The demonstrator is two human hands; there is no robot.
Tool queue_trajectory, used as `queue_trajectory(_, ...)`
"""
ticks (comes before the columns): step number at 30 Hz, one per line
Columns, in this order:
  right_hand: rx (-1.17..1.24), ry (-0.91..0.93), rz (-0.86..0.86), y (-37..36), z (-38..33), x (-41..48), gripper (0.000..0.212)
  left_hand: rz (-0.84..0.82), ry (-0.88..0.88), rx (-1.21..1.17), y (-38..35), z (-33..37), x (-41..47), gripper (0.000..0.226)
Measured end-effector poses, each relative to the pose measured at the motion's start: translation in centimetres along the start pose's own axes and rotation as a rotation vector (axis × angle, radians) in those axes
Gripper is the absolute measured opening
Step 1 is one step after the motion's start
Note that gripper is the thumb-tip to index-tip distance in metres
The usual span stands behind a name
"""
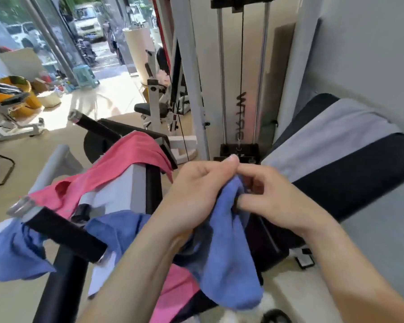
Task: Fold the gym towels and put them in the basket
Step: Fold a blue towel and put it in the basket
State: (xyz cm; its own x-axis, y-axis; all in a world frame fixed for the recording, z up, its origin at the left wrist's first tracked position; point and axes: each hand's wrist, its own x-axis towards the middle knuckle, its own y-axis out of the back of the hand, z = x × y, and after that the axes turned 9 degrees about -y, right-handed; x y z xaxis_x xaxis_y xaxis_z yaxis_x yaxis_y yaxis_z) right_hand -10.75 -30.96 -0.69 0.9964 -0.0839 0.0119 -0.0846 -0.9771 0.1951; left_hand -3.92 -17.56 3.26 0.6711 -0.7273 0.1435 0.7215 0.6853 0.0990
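Observation:
A blue towel point(229, 250) hangs bunched between both hands at the centre of the head view. My left hand point(196, 194) grips its upper edge with curled fingers. My right hand point(273, 199) pinches the same edge just to the right, and the two thumbs almost touch. The towel's other end point(21, 252) drapes over a black padded bar at the lower left. A pink towel point(117, 169) lies across the grey machine frame on the left. A grey towel point(336, 134) is spread over the black bench pad at right. No basket is visible.
A cable machine with weight stack and guide rods point(240, 145) stands straight ahead. A black padded bench point(350, 178) runs along the right wall. Black padded bars point(63, 231) jut out at the lower left. Gym machines and a stool stand on the sunlit floor beyond.

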Motion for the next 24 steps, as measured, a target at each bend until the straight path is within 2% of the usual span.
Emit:
queue_trajectory(3,0.265,-0.125,0.072,2.5,3.4,-1.4,0.007,0.077,0.165,-0.226,-0.7,-0.5,0.4,0.041)
queue_trajectory(5,0.165,-0.225,0.132,4.2,5.7,-2.5,0.026,0.126,0.212,-0.343,-0.6,-0.5,0.3,0.040)
queue_trajectory(7,0.075,-0.311,0.202,5.5,7.6,-4.0,0.045,0.141,0.148,-0.269,-0.1,-0.4,0.3,0.035)
queue_trajectory(8,0.101,-0.341,0.242,6.0,8.3,-4.9,0.046,0.136,0.102,-0.221,0.0,0.0,0.3,0.030)
queue_trajectory(10,0.263,-0.359,0.327,6.8,9.2,-7.0,0.033,0.079,0.008,-0.160,0.2,0.5,0.5,0.024)
queue_trajectory(12,0.550,-0.324,0.399,7.0,9.2,-9.2,0.018,0.027,-0.123,-0.010,0.3,-0.1,0.6,0.023)
queue_trajectory(14,0.874,-0.232,0.386,6.4,7.8,-11.4,0.031,0.073,-0.297,0.390,1.1,-1.9,0.9,0.020)
queue_trajectory(15,0.961,-0.166,0.349,5.7,6.5,-12.3,0.037,0.132,-0.366,0.582,1.6,-3.1,0.9,0.018)
queue_trajectory(17,0.991,-0.002,0.336,3.9,3.2,-13.6,0.026,0.173,-0.419,0.674,2.2,-5.0,0.4,0.020)
queue_trajectory(18,0.950,0.040,0.407,3.0,1.9,-14.2,0.026,0.123,-0.398,0.680,2.1,-6.1,-0.1,0.022)
queue_trajectory(20,0.838,0.072,0.589,1.4,0.2,-15.3,0.032,-0.092,-0.359,0.836,1.4,-7.6,-1.4,0.021)
queue_trajectory(21,0.825,0.093,0.622,0.6,-0.3,-15.9,0.027,-0.203,-0.346,0.937,1.1,-8.5,-2.2,0.015)
queue_trajectory(23,0.790,0.104,0.615,-1.0,-0.9,-17.1,0.017,-0.311,-0.343,1.071,0.7,-9.9,-3.3,0.012)
queue_trajectory(24,0.770,0.096,0.584,-1.7,-1.1,-17.9,0.017,-0.331,-0.355,1.031,0.8,-10.4,-3.7,0.011)
